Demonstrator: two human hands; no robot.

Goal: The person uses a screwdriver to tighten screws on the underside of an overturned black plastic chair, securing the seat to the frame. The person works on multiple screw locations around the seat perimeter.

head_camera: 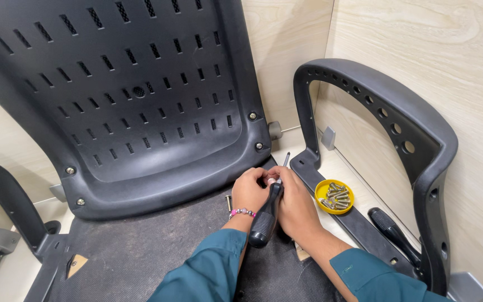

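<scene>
While both hands met at the lower right corner of the black slotted chair back (141,95), the left hand (251,192) was curled with fingers together against the shaft of a screwdriver (268,215), and the right hand (293,202) was clamped on it near the top of its black ribbed grip. Screwdriver lay slanted, butt toward the camera, thin metal tip (287,158) pointing up past the fingers, near the lower of two corner screws (259,146).

Surroundings: chair back leaned upright behind the hands, over a dark fabric seat (141,251). Right armrest (387,140), a black loop with round holes, stood just right of the hands. Yellow dish of brass-coloured bolts (334,196) sat on the armrest's base plate, just beside the right hand. A second black-handled tool (392,232) lay further along that plate. Left armrest (6,207) stood well apart at the far left.

Room: pale wooden wall panels (448,67) closed in behind and right, close to the armrest. Open seat fabric lay left of the hands.
</scene>
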